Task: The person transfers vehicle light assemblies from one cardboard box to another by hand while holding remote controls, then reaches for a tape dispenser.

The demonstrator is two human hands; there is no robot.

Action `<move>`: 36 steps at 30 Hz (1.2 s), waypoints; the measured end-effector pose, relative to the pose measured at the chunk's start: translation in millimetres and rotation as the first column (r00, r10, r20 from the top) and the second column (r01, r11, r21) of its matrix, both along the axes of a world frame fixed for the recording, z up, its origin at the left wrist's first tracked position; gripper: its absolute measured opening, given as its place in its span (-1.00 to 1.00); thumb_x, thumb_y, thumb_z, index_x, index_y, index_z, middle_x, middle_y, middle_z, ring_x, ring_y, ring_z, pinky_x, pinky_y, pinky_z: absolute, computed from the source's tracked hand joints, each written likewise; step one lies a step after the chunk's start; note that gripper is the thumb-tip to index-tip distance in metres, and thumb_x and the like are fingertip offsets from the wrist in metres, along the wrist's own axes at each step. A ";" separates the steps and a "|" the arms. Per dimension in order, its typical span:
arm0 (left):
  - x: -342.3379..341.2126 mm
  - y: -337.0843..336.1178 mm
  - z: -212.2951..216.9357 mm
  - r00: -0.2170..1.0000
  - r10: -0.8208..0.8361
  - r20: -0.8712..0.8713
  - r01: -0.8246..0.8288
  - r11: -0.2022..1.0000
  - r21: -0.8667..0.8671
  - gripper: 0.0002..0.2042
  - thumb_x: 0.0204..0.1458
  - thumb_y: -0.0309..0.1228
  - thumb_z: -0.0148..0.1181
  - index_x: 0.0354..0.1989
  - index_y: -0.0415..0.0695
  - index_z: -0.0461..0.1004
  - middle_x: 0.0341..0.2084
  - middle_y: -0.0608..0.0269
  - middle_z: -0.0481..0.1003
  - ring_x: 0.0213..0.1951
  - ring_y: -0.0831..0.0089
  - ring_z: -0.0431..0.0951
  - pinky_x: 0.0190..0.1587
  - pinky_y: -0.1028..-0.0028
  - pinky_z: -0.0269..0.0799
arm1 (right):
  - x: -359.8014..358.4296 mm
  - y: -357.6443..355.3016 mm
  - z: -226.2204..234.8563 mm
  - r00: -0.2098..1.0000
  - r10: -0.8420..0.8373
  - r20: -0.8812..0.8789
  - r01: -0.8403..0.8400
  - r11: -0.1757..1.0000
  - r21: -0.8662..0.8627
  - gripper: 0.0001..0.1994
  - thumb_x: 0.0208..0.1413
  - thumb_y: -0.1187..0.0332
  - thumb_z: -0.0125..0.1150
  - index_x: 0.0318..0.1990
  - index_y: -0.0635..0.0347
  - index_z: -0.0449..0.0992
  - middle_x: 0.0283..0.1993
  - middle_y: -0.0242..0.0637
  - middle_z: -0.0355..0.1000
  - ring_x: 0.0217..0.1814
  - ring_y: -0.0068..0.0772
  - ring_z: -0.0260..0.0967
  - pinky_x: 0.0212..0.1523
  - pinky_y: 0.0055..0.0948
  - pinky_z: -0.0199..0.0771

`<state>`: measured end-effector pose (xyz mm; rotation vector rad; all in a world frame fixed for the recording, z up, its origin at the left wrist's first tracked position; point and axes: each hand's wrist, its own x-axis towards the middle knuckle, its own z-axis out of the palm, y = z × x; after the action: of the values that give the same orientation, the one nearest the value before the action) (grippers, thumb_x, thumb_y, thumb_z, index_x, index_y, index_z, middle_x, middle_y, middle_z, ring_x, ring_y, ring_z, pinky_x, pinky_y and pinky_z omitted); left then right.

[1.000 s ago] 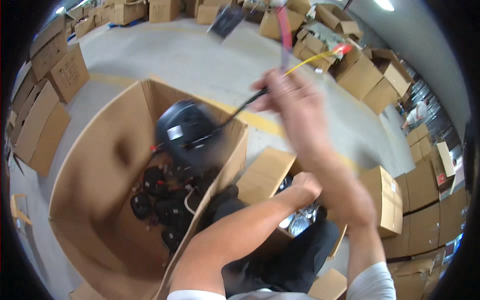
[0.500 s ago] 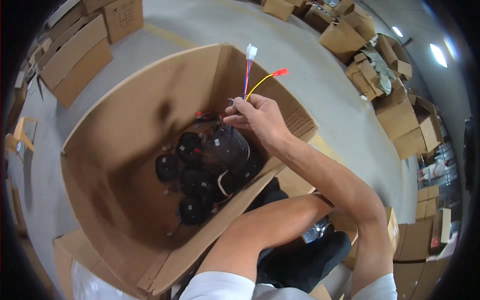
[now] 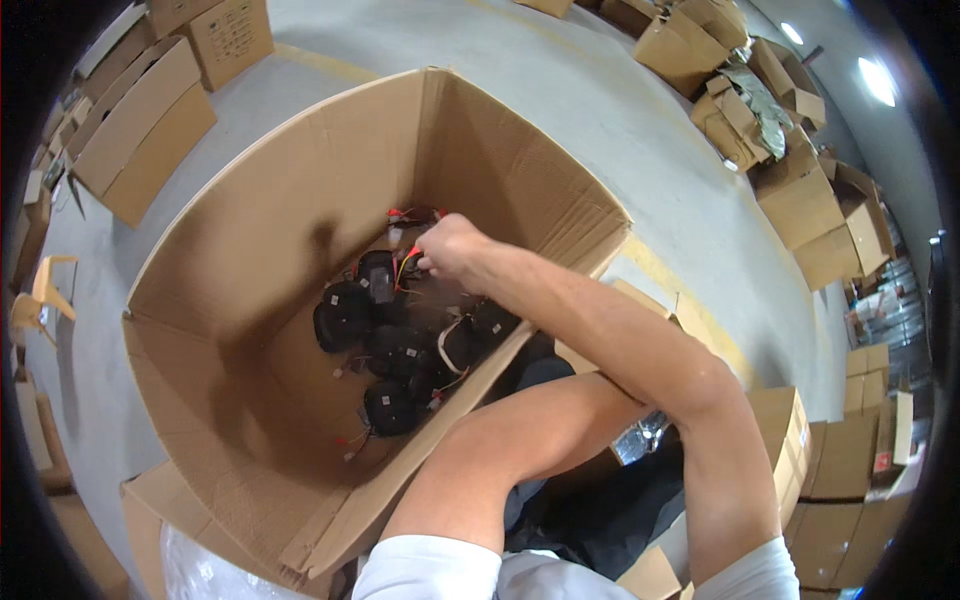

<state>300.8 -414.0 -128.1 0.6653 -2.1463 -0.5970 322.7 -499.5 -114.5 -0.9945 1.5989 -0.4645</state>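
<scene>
Grey concrete floor [image 3: 640,130] carries a big brown cardboard box [image 3: 250,230]. Round black motors [image 3: 395,350] fill its bottom. Right hand [image 3: 452,252] pinches thin red wires [image 3: 408,262] near the far wall. Left hand is hidden.

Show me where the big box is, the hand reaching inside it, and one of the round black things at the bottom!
big cardboard box [image 3: 500,160]: head view, inner far wall.
right hand [image 3: 452,250]: head view, back of hand.
round black part [image 3: 343,313]: head view, top of its casing.
</scene>
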 end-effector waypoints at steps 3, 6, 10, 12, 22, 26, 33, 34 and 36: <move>-44.3 5.6 8.5 0.995 -0.087 -0.045 0.086 0.996 -0.013 -0.74 0.17 -0.20 0.37 -0.27 -0.18 0.74 -0.20 -0.18 0.73 -0.16 0.01 0.77 -0.10 0.10 0.63 | -71.1 17.4 51.3 0.987 0.137 0.081 -0.125 0.983 -0.136 -0.76 0.45 0.31 0.30 0.04 0.32 0.67 -0.09 -0.24 0.65 -0.12 -0.46 0.65 -0.17 -0.44 0.66; -111.0 40.1 -1.6 0.964 -0.246 -0.102 0.247 0.969 -0.001 -0.73 0.19 -0.20 0.37 -0.23 -0.19 0.75 -0.16 -0.20 0.74 -0.13 0.00 0.77 -0.07 0.10 0.63 | -124.3 76.8 119.4 0.945 0.185 0.269 -0.053 0.899 -0.435 -0.63 0.46 0.23 0.34 0.13 0.44 0.67 -0.05 -0.15 0.70 -0.02 -0.38 0.71 0.07 -0.40 0.72; -182.5 68.4 72.5 0.905 -0.401 0.142 0.164 0.638 0.752 -0.68 0.35 -0.17 0.30 0.01 -0.17 0.75 0.06 -0.24 0.70 0.10 -0.04 0.74 0.17 0.01 0.59 | -269.6 171.4 177.5 0.952 0.048 0.304 0.147 0.796 -0.587 -0.61 0.51 0.22 0.30 0.19 0.45 0.65 0.01 -0.09 0.72 0.08 -0.28 0.73 0.23 -0.31 0.72; -186.2 31.0 68.8 0.830 -0.182 0.528 0.146 0.983 0.110 -0.78 0.32 -0.35 0.25 -0.14 -0.25 0.74 -0.10 -0.24 0.73 0.03 -0.20 0.75 0.08 -0.08 0.63 | -340.7 214.5 171.8 0.929 -0.127 0.348 0.332 0.704 -0.628 -0.60 0.54 0.18 0.30 0.18 0.43 0.64 0.07 -0.06 0.70 0.11 -0.25 0.72 0.28 -0.23 0.72; -237.1 91.7 102.6 0.868 -0.048 0.495 0.020 0.998 0.062 -0.71 0.32 -0.30 0.41 -0.18 -0.36 0.63 -0.37 -0.28 0.61 -0.29 -0.27 0.60 -0.18 0.03 0.50 | -571.3 378.9 -259.2 0.818 -0.519 -0.249 0.486 0.854 -0.187 -0.65 0.25 0.30 0.40 0.06 0.39 0.76 -0.09 0.03 0.77 -0.10 -0.18 0.78 -0.08 -0.21 0.76; -256.7 106.9 97.2 0.830 -0.062 0.554 0.020 0.996 0.081 -0.73 0.31 -0.33 0.44 -0.18 -0.37 0.63 -0.39 -0.29 0.60 -0.34 -0.27 0.56 -0.22 0.07 0.50 | -555.4 334.1 -351.0 0.718 -0.494 -0.490 0.367 0.867 -0.335 -0.39 0.22 0.28 0.43 0.40 0.39 0.56 0.36 0.35 0.57 0.49 0.27 0.50 0.54 -0.06 0.47; -277.2 122.0 90.0 0.784 -0.082 0.615 0.005 0.992 0.125 -0.78 0.27 -0.41 0.47 -0.23 -0.35 0.61 -0.39 -0.27 0.62 -0.33 -0.28 0.56 -0.22 0.05 0.50 | -556.9 286.7 -372.4 0.663 -0.645 -0.380 0.420 0.741 -0.524 -0.24 0.14 0.38 0.41 0.52 0.35 0.34 0.37 0.33 0.49 0.53 0.33 0.42 0.51 0.04 0.49; -281.8 122.6 81.7 0.777 -0.101 0.622 0.023 0.991 0.132 -0.78 0.25 -0.41 0.48 -0.27 -0.33 0.59 -0.36 -0.25 0.65 -0.26 -0.33 0.62 -0.19 -0.03 0.50 | -571.7 301.6 -369.1 0.713 -0.590 -0.377 0.414 0.790 -0.453 -0.32 0.16 0.35 0.41 0.45 0.32 0.42 0.28 0.28 0.53 0.44 0.32 0.47 0.45 0.05 0.52; -289.8 127.1 67.9 0.805 -0.150 0.574 0.093 0.988 0.127 -0.78 0.26 -0.40 0.48 -0.23 -0.34 0.62 -0.37 -0.26 0.63 -0.30 -0.31 0.60 -0.21 0.02 0.50 | -599.2 325.2 -360.0 0.785 -0.415 -0.460 0.271 0.897 -0.349 -0.60 0.28 0.21 0.41 0.19 0.20 0.67 0.12 0.19 0.59 0.24 0.29 0.57 0.28 0.08 0.59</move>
<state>10.9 -286.9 -60.2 0.8486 -2.7673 -0.6189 -276.5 -174.2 -474.5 -1.0879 2.2877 -0.7180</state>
